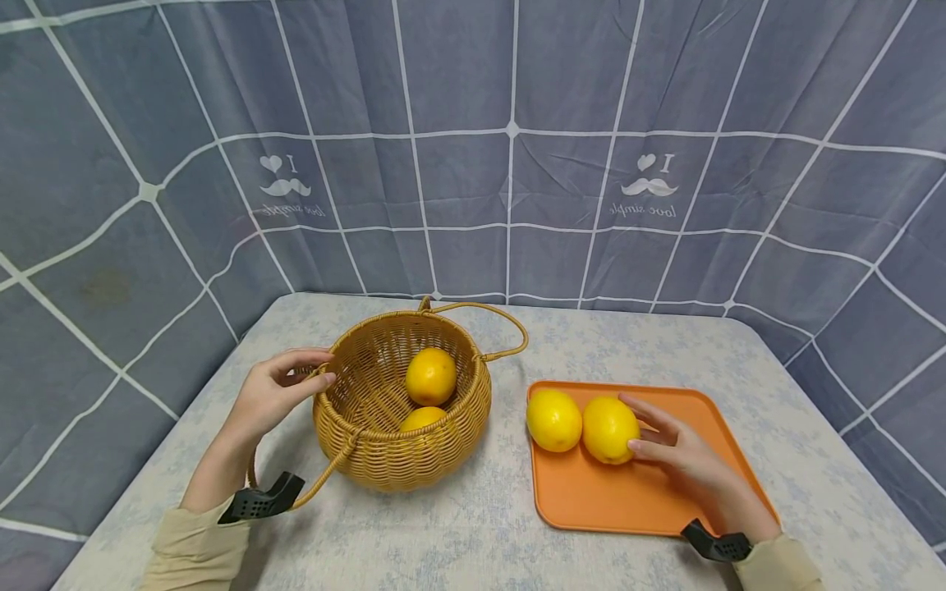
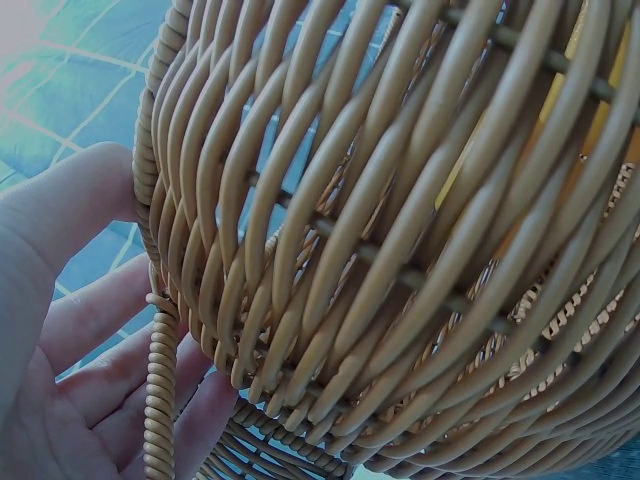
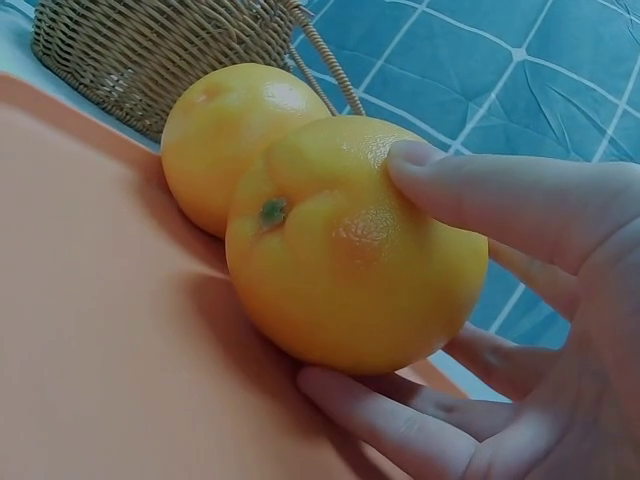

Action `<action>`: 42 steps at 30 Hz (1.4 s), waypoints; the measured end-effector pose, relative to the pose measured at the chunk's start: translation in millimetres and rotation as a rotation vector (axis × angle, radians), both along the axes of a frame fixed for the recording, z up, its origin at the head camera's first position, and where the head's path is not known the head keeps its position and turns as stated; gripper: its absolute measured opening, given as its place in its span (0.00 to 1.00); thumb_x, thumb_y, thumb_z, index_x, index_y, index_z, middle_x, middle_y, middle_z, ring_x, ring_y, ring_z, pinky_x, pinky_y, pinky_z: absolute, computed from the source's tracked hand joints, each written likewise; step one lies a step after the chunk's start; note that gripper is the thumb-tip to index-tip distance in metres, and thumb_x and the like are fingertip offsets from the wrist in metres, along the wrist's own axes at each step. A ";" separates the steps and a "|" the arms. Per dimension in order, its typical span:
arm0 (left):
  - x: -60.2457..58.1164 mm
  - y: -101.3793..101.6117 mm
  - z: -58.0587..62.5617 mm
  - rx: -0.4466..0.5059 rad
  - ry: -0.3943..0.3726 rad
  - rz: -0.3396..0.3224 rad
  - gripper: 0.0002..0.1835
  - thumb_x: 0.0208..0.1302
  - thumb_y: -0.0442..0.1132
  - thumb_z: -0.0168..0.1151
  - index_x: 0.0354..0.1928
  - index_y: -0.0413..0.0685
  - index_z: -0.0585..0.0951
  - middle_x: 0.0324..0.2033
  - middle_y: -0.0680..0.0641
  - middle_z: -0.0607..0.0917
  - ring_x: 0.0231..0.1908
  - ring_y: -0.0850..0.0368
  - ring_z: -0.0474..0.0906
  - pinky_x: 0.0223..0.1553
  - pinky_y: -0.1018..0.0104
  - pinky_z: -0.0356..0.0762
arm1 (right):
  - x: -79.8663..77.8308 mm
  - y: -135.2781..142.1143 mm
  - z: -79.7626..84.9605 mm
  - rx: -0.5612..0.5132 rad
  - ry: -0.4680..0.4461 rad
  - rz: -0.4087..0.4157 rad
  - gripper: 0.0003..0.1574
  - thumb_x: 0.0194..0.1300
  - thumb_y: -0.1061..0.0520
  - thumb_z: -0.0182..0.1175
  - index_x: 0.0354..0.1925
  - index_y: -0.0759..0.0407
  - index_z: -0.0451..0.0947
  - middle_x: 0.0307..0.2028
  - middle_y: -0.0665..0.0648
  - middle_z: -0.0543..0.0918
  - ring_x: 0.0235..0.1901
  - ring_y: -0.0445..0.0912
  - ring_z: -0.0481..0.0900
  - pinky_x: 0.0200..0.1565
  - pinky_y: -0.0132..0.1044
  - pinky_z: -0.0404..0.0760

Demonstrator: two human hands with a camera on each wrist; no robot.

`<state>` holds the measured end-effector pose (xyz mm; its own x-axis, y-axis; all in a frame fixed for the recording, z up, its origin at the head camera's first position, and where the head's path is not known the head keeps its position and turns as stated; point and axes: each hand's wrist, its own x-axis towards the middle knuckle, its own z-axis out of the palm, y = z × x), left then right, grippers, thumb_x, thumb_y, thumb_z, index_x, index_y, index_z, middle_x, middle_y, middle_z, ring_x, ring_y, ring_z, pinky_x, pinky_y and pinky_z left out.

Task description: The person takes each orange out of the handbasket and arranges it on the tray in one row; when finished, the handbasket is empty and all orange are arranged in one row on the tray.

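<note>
On the left stands a round wicker basket (image 1: pixel 402 464) with two oranges inside: one (image 1: pixel 431 376) shows whole, the other (image 1: pixel 423 418) is partly hidden by the near rim. My left hand (image 1: pixel 277 390) holds the basket's left rim, thumb and fingers at its edge, beside a wicker handle (image 2: pixel 160 390). On the orange tray (image 1: pixel 606 499) my right hand (image 1: pixel 680 451) grips an orange (image 1: pixel 610 430) from its right side. In the right wrist view its thumb (image 3: pixel 480 200) lies on top and other fingers reach underneath. Another orange (image 1: pixel 554 419) touches it on the left.
A pale patterned cloth (image 1: pixel 473 542) covers the table. The basket's second handle (image 1: pixel 510 320) sticks out to the right, toward the tray. Blue-grey curtains (image 1: pixel 466 180) with white lines hang behind and along both sides.
</note>
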<state>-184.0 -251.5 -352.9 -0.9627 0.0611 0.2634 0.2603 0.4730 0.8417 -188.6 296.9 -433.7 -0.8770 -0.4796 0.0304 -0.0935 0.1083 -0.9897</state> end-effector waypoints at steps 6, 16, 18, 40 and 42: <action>0.1 0.3 0.2 0.001 0.004 0.000 0.19 0.61 0.42 0.65 0.52 0.41 0.80 0.51 0.50 0.79 0.44 0.67 0.76 0.41 0.77 0.73 | 0.6 -1.7 0.9 0.048 -0.039 -0.046 0.42 0.66 0.64 0.56 0.72 0.60 0.49 0.61 0.39 0.62 0.54 0.33 0.71 0.49 0.38 0.78; -0.1 -1.7 -0.2 -0.014 -0.011 0.011 0.20 0.61 0.45 0.65 0.51 0.43 0.80 0.50 0.53 0.80 0.45 0.67 0.76 0.42 0.77 0.73 | 0.0 -2.2 1.7 0.086 0.001 -0.043 0.42 0.65 0.64 0.57 0.72 0.62 0.49 0.62 0.37 0.64 0.55 0.34 0.71 0.52 0.32 0.74; -0.2 -1.8 -0.1 -0.015 -0.012 0.012 0.20 0.61 0.46 0.65 0.51 0.43 0.80 0.50 0.53 0.80 0.45 0.67 0.76 0.42 0.77 0.73 | -0.7 -1.1 1.1 0.110 0.042 -0.037 0.41 0.65 0.64 0.57 0.71 0.63 0.50 0.63 0.39 0.63 0.55 0.34 0.70 0.52 0.29 0.72; 0.0 0.1 0.4 0.006 0.000 0.000 0.19 0.60 0.42 0.66 0.52 0.41 0.80 0.47 0.55 0.80 0.43 0.66 0.77 0.41 0.77 0.74 | -0.7 -1.5 2.7 0.132 0.125 -0.005 0.44 0.65 0.66 0.57 0.72 0.64 0.45 0.69 0.73 0.49 0.56 0.30 0.67 0.53 0.24 0.68; 0.3 0.1 0.6 0.002 0.000 0.001 0.19 0.61 0.43 0.65 0.52 0.42 0.80 0.48 0.53 0.80 0.43 0.67 0.77 0.41 0.77 0.74 | 0.0 1.1 6.5 0.145 0.138 -0.006 0.45 0.65 0.66 0.57 0.72 0.63 0.45 0.68 0.73 0.49 0.58 0.31 0.66 0.53 0.24 0.67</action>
<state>-183.6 -251.4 -352.2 -0.9629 0.0592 0.2631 0.2593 0.4713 0.8430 -188.6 298.0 -427.2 -0.8721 -0.4825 0.0812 -0.2257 0.2494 -0.9417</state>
